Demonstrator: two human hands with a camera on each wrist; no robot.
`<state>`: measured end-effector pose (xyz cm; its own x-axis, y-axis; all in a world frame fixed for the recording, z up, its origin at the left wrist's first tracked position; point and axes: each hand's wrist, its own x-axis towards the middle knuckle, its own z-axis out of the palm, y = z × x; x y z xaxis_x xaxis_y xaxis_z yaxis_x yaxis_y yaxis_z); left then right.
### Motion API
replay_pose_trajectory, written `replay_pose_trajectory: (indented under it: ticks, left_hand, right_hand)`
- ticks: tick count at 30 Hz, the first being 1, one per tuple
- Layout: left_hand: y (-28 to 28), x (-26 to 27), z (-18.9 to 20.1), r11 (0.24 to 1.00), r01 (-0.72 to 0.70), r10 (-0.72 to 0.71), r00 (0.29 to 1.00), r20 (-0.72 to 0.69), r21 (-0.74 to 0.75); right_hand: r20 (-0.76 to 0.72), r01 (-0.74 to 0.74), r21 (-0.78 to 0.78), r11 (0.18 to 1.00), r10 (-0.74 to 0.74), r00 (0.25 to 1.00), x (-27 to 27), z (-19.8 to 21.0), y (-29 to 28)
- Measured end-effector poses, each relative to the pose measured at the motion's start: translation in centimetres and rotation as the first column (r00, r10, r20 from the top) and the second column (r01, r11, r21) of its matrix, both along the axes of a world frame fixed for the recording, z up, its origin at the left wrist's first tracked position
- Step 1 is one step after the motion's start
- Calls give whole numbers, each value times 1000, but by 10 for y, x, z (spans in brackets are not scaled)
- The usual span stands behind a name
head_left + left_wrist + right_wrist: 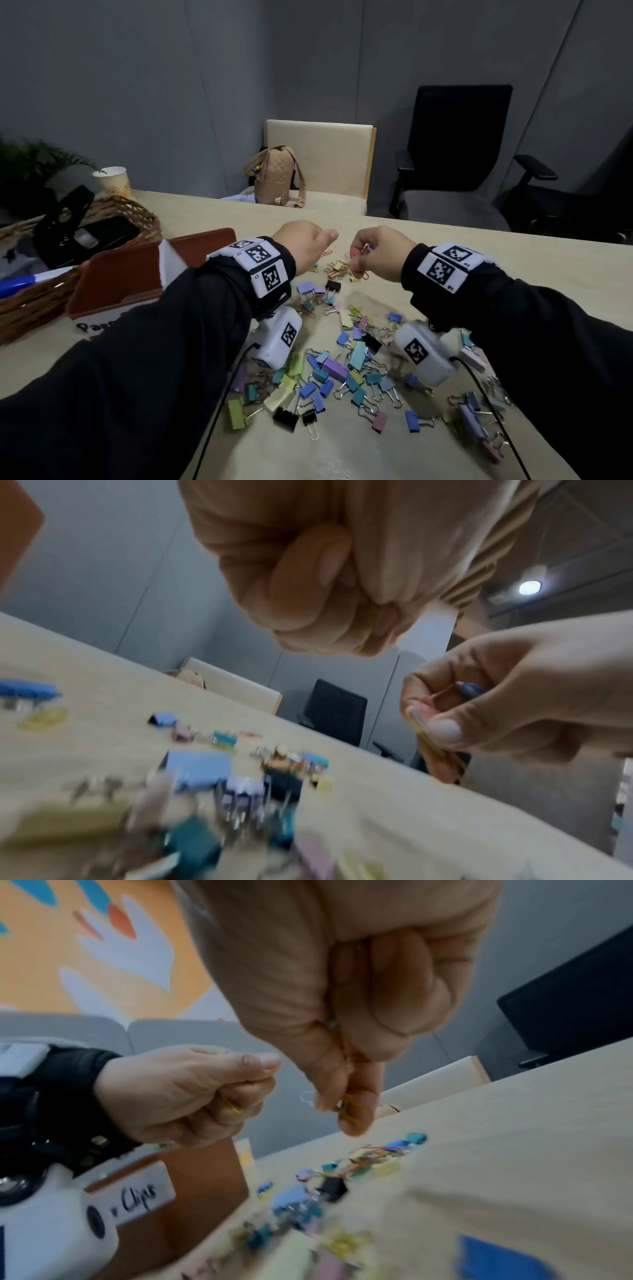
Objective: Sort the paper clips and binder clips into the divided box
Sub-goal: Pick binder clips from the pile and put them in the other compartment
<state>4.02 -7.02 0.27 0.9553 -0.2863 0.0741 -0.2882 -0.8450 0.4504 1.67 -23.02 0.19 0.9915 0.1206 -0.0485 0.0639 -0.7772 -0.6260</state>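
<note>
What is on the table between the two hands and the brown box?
In the head view, only bare table and the left hand's own sleeved wrist; the right hand is farther from the brown box.

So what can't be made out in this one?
- Inside of the divided box: hidden in the head view by the left sleeve and its own wall; compartments and contents unseen.
- Box label: cut off, only "Clips" readable in the right wrist view.
- How many paper clips each fist holds: the left hand and right hand cover them with curled fingers.
- Binder clips on the table: motion-blurred in both wrist views.
</note>
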Motion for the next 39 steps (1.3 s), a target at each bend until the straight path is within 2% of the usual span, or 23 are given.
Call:
replay_pose_trajectory:
  ticks: [3, 6, 9, 13, 18, 22, 24, 29, 32, 34, 36, 39]
  left_hand:
    - [33, -5, 14, 995, -92, 88, 989, 116, 28]
    - [71, -11, 18, 971, -204, 185, 972, 148, 123]
    - [101, -16, 13, 933, -266, 254, 964, 82, 242]
    - [123, -19, 4, 906, -331, 339, 941, 18, 263]
    - [130, -29, 5, 916, -350, 352, 936, 26, 196]
    - [138, -30, 11, 912, -367, 367, 930, 35, 186]
    - [141, -32, 14, 912, -370, 365, 929, 62, 178]
    - [138, -39, 16, 948, -317, 311, 926, 214, -6]
    - [120, -45, 13, 970, -221, 239, 948, 208, -105]
    - [104, -47, 10, 989, -123, 134, 978, 162, -78]
    - [88, -46, 5, 999, -40, 43, 991, 124, -28]
    - [64, -36, -10, 999, -3, 2, 999, 36, 32]
  right_hand:
    - [41, -5, 312, 950, -8, 999, 0, 5, 32]
    - [99, -58, 458, 887, 14, 995, 5, 8, 68]
    - [102, -82, 420, 904, 43, 994, 13, 4, 102]
    - [132, -101, 298, 949, 64, 989, 19, -7, 136]
    - [153, -72, 306, 949, 25, 988, 26, -5, 163]
    - [116, -134, 259, 957, 106, 988, 27, -5, 179]
    - [86, -158, 296, 942, 138, 987, 28, -5, 182]
    - [144, -122, 385, 915, 71, 987, 32, -6, 168]
    - [211, -66, 233, 970, 16, 977, 38, -7, 133]
    - [210, -8, 74, 997, -8, 978, 45, -13, 101]
    - [113, 31, -117, 993, -18, 993, 50, -22, 70]
    - [-71, 7, -414, 910, -41, 997, 51, -35, 37]
